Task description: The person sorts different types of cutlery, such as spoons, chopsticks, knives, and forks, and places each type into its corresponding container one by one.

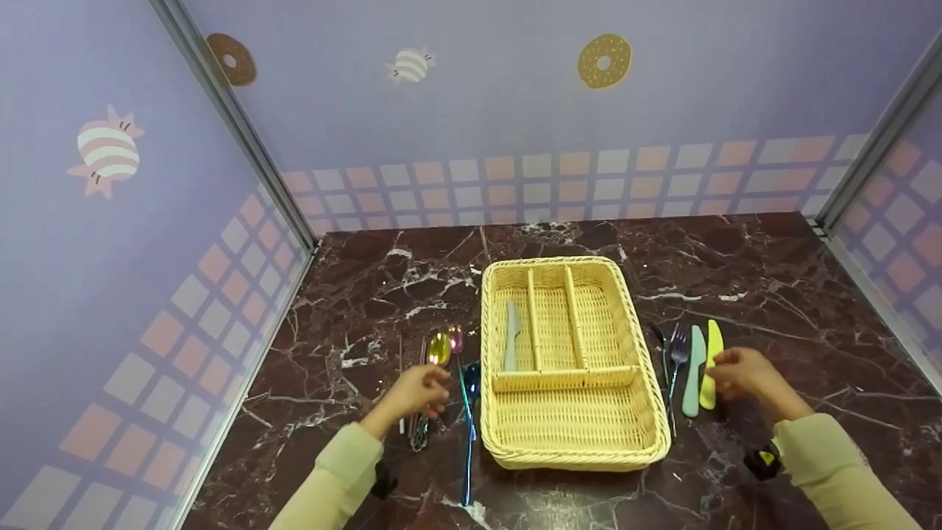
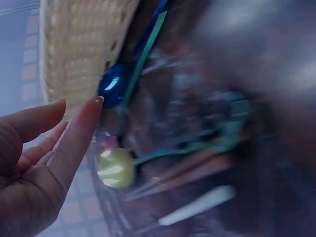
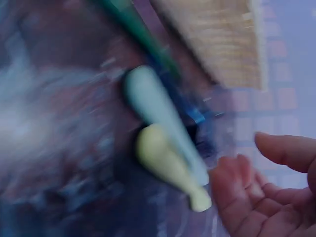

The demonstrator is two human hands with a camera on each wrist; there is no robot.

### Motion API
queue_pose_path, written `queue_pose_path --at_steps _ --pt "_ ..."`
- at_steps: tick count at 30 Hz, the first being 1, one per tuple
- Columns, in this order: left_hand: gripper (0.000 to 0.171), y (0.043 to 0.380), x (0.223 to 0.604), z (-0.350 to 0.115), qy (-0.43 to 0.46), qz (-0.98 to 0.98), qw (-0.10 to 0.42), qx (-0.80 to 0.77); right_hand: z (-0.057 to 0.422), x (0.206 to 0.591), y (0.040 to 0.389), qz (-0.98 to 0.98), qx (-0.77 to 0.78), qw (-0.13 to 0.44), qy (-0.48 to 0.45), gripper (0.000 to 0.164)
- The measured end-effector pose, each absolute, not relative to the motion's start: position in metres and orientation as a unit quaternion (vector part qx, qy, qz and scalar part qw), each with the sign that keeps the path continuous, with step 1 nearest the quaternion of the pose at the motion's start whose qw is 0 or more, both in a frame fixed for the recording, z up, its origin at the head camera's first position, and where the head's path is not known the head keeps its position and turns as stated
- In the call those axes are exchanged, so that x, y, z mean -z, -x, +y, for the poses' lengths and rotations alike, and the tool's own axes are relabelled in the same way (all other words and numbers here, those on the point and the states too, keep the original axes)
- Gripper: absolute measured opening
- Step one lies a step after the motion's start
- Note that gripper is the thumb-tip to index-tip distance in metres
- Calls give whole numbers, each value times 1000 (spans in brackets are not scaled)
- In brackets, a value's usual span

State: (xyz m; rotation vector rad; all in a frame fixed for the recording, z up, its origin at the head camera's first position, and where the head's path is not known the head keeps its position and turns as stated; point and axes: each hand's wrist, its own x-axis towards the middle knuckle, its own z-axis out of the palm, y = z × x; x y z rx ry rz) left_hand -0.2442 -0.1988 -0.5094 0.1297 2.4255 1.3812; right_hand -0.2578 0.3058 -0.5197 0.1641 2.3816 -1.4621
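Observation:
My left hand (image 1: 418,391) hovers over cutlery left of the wicker basket (image 1: 567,460), fingers loosely bent and holding nothing. Around it lie a gold-bowled spoon (image 1: 438,349), a pink-headed piece (image 1: 456,340) and a blue spoon (image 2: 112,89). A pale stick-like piece (image 2: 197,205) shows blurred in the left wrist view. Beside the yellow knife (image 1: 712,346) is my right hand (image 1: 747,374); in the right wrist view its thumb and fingers stand apart with nothing between them. A mint-green knife (image 1: 693,375) and a purplish fork (image 1: 678,353) lie between it and the basket.
One grey knife (image 1: 511,338) lies in the basket's back left compartment. Dividers split the basket into three narrow back compartments and one wide front one. Patterned panels (image 1: 471,110) enclose the dark marbled table (image 1: 353,294) at the back and sides.

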Motion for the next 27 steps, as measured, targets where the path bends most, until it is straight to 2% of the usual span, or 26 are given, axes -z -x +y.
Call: queue_pose_path --at_steps 4,9,15,27 --pt "30 222 527 -207 -35 834 187 -518 304 534 249 888 419 178 -60 21" --pt "29 212 535 -211 -41 826 182 -532 296 544 249 922 355 148 -41 23" --pt "28 213 536 -209 -45 822 175 -540 295 549 252 930 340 133 -50 6" --pt "31 211 534 -205 -56 819 184 -540 306 549 252 862 458 195 -90 10"
